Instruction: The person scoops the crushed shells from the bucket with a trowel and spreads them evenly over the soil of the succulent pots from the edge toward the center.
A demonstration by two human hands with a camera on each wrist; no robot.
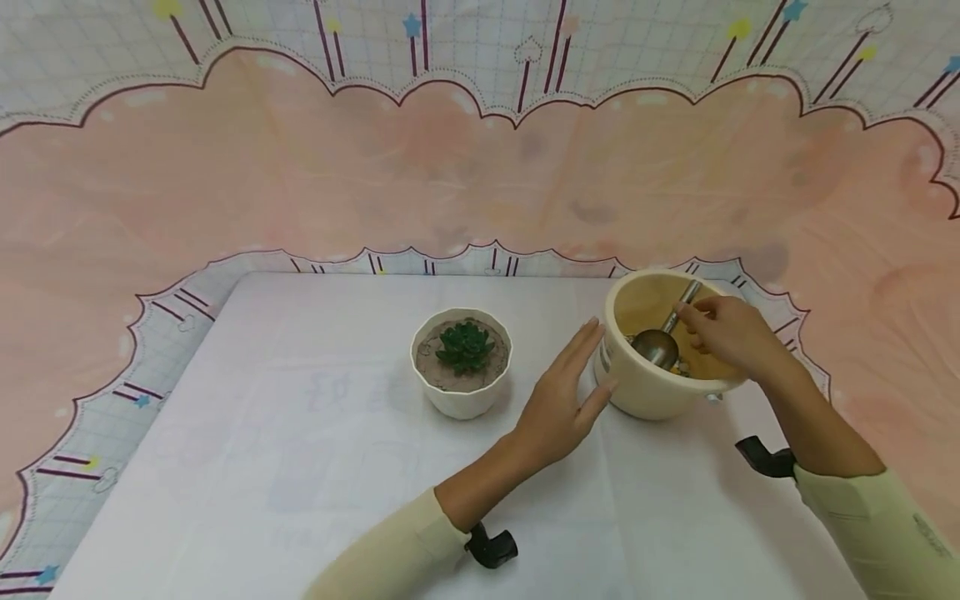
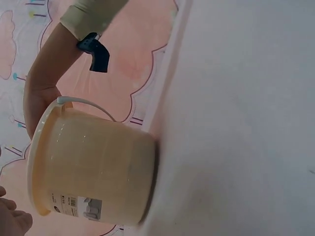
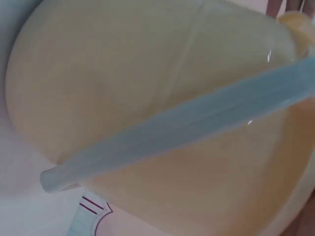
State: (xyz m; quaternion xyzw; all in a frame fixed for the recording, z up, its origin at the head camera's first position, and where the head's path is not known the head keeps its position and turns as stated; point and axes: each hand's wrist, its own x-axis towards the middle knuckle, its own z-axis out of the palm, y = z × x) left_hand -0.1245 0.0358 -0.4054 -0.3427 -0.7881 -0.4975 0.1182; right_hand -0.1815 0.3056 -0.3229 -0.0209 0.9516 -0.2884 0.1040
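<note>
A cream bucket [image 1: 645,392] stands at the right of the white table, with a printed label [image 2: 78,206] on its side. My right hand [image 1: 731,333] reaches over the rim, its fingers pinching the handle of a metal ladle [image 1: 658,346] inside the bucket. Small items lie beneath the ladle, too hidden to name. My left hand [image 1: 558,400], fingers straight, is at the bucket's left side; whether it touches the wall I cannot tell. The bucket's pale carrying handle [image 3: 182,125] crosses the right wrist view, where the ladle is hidden.
A potted green succulent [image 1: 465,346] in a white faceted pot [image 1: 461,406] stands left of the bucket. The white tabletop [image 1: 300,433] spreads to the left and front. A pink patterned cloth [image 1: 450,183] hangs behind the table.
</note>
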